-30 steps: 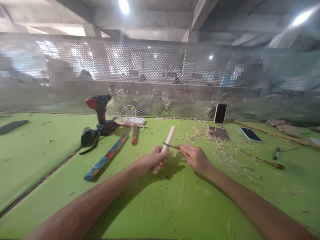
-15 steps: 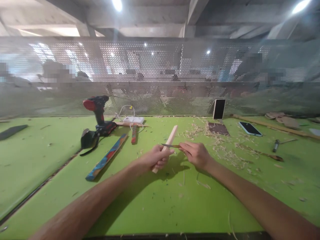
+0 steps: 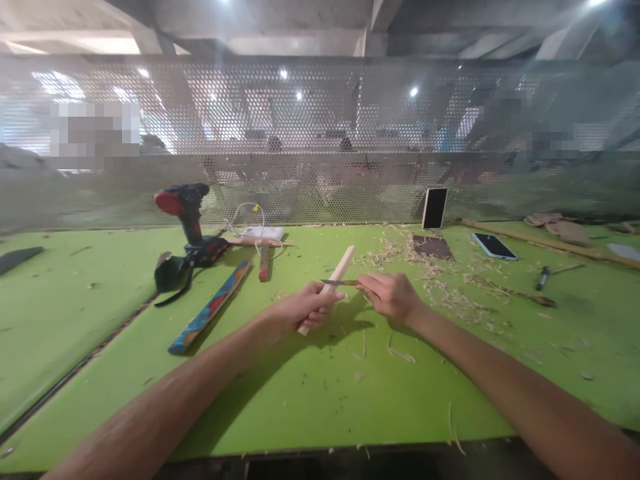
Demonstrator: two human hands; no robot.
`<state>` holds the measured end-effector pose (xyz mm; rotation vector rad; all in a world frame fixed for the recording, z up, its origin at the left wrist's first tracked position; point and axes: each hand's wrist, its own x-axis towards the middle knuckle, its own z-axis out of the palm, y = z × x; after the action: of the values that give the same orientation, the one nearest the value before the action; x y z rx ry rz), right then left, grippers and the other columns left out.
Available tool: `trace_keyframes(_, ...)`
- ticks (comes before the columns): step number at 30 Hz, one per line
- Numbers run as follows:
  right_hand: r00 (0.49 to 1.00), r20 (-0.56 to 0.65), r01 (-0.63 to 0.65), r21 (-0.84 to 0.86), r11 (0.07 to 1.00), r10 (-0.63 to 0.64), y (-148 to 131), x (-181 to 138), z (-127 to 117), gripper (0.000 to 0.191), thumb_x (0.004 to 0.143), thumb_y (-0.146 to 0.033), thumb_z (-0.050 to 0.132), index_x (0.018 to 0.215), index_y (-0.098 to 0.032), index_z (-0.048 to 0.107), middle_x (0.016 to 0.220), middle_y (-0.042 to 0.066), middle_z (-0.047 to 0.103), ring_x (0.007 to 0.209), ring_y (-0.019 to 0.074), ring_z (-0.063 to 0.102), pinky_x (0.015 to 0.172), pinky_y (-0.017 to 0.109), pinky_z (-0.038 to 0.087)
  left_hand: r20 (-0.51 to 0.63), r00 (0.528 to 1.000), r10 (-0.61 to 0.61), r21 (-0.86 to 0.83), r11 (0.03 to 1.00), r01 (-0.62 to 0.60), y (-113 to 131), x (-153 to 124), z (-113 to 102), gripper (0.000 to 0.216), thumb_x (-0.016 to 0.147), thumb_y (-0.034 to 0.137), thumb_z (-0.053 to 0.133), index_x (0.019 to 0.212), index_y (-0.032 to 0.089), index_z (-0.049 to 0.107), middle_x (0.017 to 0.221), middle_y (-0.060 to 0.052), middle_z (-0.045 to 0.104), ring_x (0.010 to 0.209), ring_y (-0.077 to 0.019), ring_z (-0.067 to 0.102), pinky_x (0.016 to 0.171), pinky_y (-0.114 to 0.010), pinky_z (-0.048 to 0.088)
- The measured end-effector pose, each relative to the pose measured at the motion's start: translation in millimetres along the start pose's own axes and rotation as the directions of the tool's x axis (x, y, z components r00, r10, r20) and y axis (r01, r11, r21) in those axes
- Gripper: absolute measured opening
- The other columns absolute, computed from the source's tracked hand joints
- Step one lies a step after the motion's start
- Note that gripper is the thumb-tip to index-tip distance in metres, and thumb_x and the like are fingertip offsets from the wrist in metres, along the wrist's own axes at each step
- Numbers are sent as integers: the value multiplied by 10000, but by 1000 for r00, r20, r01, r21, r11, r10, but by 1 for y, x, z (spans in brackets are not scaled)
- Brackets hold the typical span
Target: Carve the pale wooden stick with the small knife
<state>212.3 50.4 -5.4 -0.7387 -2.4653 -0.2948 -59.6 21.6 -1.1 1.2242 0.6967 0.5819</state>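
My left hand (image 3: 315, 307) is closed around the lower part of a pale wooden strip (image 3: 342, 263), which slants up and away to the right. In my right hand (image 3: 390, 295) is a carving knife (image 3: 347, 283), gripped by its handle with the fingers wrapped round it. The thin blade lies across the strip just above my left thumb. Both hands are held over the green tabletop (image 3: 320, 400), near its middle. My right fingers hide most of the knife's handle.
A cordless drill (image 3: 186, 223) stands at the left, beside a blue-and-red painted strip (image 3: 213, 307). Behind are a short painted stick (image 3: 264, 260) and a white power bank (image 3: 265, 233). Wood shavings (image 3: 455, 293), a brown sandpaper sheet (image 3: 434, 247) and a phone (image 3: 495, 246) lie right.
The whole view has shifted slightly, so the things on the table appear a little higher and further left. Both hands keep their grips, with the blade still across the strip.
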Motion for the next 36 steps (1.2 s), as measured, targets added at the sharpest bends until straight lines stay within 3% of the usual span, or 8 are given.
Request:
trace_keyframes(5, 998, 60, -20, -74, 997, 24, -1, 0, 4, 317, 1145, -196, 476, 1077, -189, 786, 748, 24, 691, 535, 136, 574, 442, 283, 428, -21, 1000, -2, 20, 1000, 2, 1, 0, -3, 565, 859, 576, 923, 833, 223, 482, 584, 133, 451, 406, -18, 359, 339, -117, 280)
trace_keyframes(8, 997, 41, -65, -81, 995, 69, 14, -2, 3, 308, 1134, -168, 487, 1066, -216, 784, 755, 13, 702, 507, 126, 567, 420, 279, 420, -50, 998, -33, 64, 997, 37, 0, -2, -4, 513, 918, 546, 874, 844, 234, 473, 585, 121, 466, 397, -25, 375, 338, -129, 294)
trace_keyframes(12, 962, -129, -249, -61, 966, 240, 54, -12, -11, 378, 1155, -253, 446, 1072, -231, 814, 812, 61, 769, 516, 175, 608, 381, 326, 457, -18, 991, -135, 212, 968, 135, -3, -6, 2, 473, 946, 551, 847, 890, 238, 497, 572, 98, 506, 392, -56, 412, 328, -160, 344)
trace_keyframes(16, 879, -343, -356, -12, 934, 331, 68, -14, -20, 325, 1139, -311, 510, 1137, -244, 828, 946, 128, 818, 702, 266, 739, 503, 409, 592, 28, 995, -94, 160, 983, 89, -1, -7, 8, 537, 904, 618, 868, 906, 238, 488, 564, 116, 491, 390, -53, 390, 317, -153, 335)
trace_keyframes(19, 899, -324, -294, 52, 954, 294, 45, -6, -17, 326, 1135, -280, 509, 1206, -227, 822, 948, 121, 818, 718, 257, 736, 552, 417, 618, 48, 998, -44, 87, 995, 40, 3, -6, 10, 571, 880, 636, 880, 849, 231, 478, 547, 128, 459, 384, -33, 346, 323, -134, 314)
trace_keyframes(25, 989, -97, -96, 149, 984, 112, -6, 5, -5, 334, 1121, -188, 502, 1140, -197, 835, 814, 67, 783, 543, 163, 642, 421, 302, 516, 22, 997, 79, -41, 996, -78, 2, -1, 7, 570, 897, 610, 876, 798, 223, 469, 561, 131, 428, 393, -18, 338, 338, -124, 295)
trace_keyframes(36, 998, -67, -12, 30, 999, 14, 6, 3, -6, 389, 1160, -243, 457, 1058, -155, 822, 731, 44, 733, 508, 133, 585, 390, 261, 398, -57, 998, 33, 52, 998, -30, -2, -2, 7, 548, 918, 595, 859, 833, 227, 462, 587, 123, 448, 404, -27, 364, 343, -132, 278)
